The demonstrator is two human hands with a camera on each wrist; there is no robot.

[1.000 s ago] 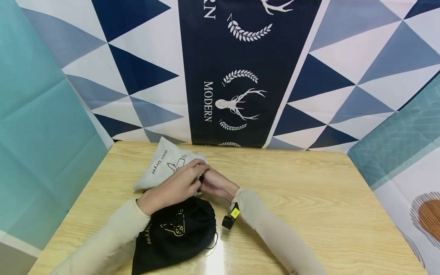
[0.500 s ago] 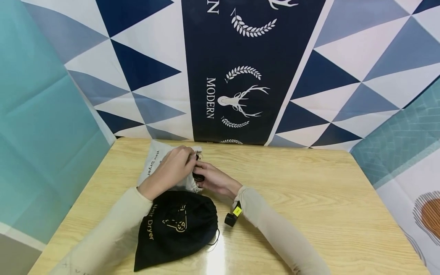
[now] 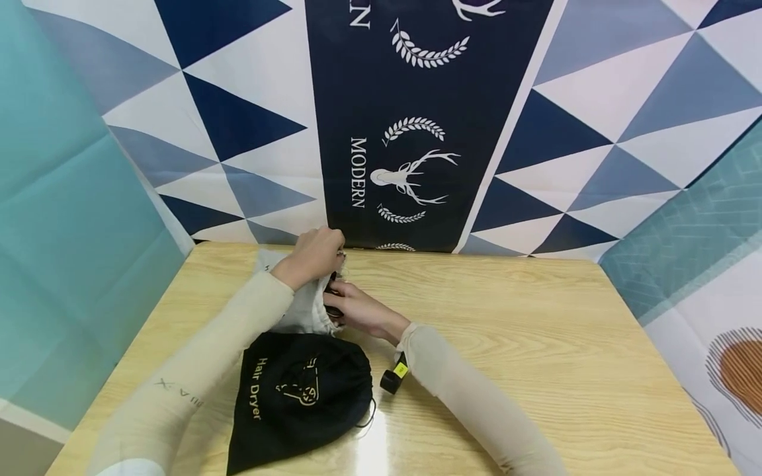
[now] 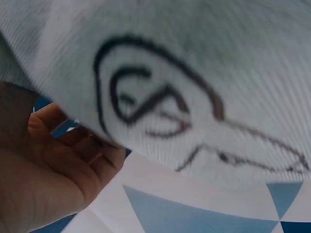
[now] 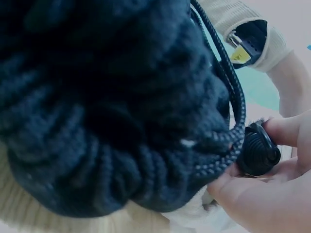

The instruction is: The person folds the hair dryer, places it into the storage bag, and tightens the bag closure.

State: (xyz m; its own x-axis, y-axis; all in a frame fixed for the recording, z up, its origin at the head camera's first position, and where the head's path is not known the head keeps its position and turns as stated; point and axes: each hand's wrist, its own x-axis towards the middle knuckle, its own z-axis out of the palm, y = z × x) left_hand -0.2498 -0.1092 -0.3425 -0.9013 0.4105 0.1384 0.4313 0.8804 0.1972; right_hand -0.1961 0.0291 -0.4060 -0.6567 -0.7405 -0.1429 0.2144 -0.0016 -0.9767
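A light grey drawstring bag [image 3: 302, 311] with a hair dryer print [image 4: 150, 97] lies at the far left of the table. My left hand [image 3: 314, 252] grips the upper edge of its mouth and lifts it open. At that mouth, my right hand [image 3: 366, 312] holds a black item, partly inside the bag. The right wrist view shows it as a coiled black cord [image 5: 260, 150] between thumb and fingers. Whatever lies deeper in the bag is hidden.
Nearer me, a black drawstring bag [image 3: 297, 403] printed "Hair Dryer" lies on the wooden table [image 3: 506, 350]; its gathered mouth [image 5: 121, 160] and cord fill much of the right wrist view. A patterned wall [image 3: 393, 132] rises behind the table's far edge.
My left hand has moved up and away from me, raising the bag's rim. The right hand has shifted slightly left with the black cord, now at the opened mouth.
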